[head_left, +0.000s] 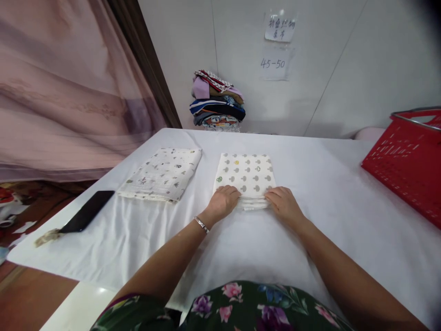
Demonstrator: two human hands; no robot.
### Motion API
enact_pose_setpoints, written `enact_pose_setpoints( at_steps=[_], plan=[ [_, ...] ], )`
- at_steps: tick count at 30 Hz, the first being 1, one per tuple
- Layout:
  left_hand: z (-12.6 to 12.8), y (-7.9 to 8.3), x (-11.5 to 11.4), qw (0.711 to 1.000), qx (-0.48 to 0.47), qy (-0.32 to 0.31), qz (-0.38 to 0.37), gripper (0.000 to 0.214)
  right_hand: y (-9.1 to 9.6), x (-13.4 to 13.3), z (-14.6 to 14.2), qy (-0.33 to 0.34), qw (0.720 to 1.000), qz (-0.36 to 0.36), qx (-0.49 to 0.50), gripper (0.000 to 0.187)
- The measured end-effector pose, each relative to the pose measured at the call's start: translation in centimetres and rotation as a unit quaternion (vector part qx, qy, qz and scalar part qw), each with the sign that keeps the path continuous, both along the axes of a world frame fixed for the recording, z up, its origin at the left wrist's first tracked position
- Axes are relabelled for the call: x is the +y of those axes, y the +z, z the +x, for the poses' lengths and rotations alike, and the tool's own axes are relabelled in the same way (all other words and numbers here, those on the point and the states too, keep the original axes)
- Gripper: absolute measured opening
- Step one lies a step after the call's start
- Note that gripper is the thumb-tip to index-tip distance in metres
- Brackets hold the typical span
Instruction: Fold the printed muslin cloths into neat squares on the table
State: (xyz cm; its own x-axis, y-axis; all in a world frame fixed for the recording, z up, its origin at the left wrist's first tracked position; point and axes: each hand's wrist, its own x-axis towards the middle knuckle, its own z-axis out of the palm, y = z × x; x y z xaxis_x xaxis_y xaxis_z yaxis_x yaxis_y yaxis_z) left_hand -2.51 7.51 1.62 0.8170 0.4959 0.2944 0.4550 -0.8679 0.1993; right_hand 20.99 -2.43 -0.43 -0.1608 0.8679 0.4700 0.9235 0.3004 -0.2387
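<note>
The folded cloth (246, 174) lies flat on the table (320, 179), in the middle, right in front of the person. It looks light, soft and limp, unlikely to break, though its stacked layers could slide apart; the near corners seem the best hold, taking all layers together. The left hand (224, 201) is curled on the near left corner, the right hand (283, 202) on the near right one; whether the fingers pinch or only press, I cannot tell. The cloth sits square to the person, layered edges near; it is so nearly square that no long axis stands out. To its left, apart, a second cloth (163, 172) slants from near left to far right. A phone (87, 211) lies nearer left, a red basket (409, 161) far right.
</note>
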Motion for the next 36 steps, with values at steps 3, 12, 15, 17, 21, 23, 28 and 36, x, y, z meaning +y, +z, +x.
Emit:
enact_pose_setpoints(
  at_steps=[3,12,15,17,21,23,28,36],
  plan=[
    [0.0,-0.2,-0.1,0.999,-0.037,0.012,-0.02,0.021,0.2,-0.1,0.0,0.005,1.0,-0.01,-0.002,0.023],
    [-0.6,-0.5,-0.7,0.999,-0.042,-0.002,0.02,0.025,0.2,-0.6,-0.2,0.018,0.999,0.027,0.003,0.025],
    [-0.8,-1.0,-0.9,0.998,-0.034,-0.017,0.042,0.023,-0.1,-0.7,-0.1,0.032,0.999,0.015,-0.002,0.024],
    [-0.9,-1.3,-0.9,0.997,-0.042,-0.022,0.052,0.022,-0.2,-0.7,0.0,0.037,0.999,0.019,0.001,0.024],
    [-0.9,-1.4,-0.8,0.996,-0.061,-0.03,0.057,0.019,-0.1,-0.7,0.2,0.046,0.999,0.011,-0.004,0.019],
    [-0.9,-1.4,-0.7,0.996,-0.062,-0.034,0.051,0.018,-0.1,-0.8,0.2,0.045,0.999,0.003,-0.006,0.018],
    [-0.8,-1.1,-0.6,0.997,-0.05,-0.033,0.042,0.019,0.1,-0.9,0.2,0.042,0.999,-0.009,0.005,0.018],
    [-0.6,-1.1,-0.6,0.998,-0.043,-0.015,0.039,0.018,0.1,-0.8,-0.1,0.035,0.999,-0.003,0.029,0.016]
  ],
)
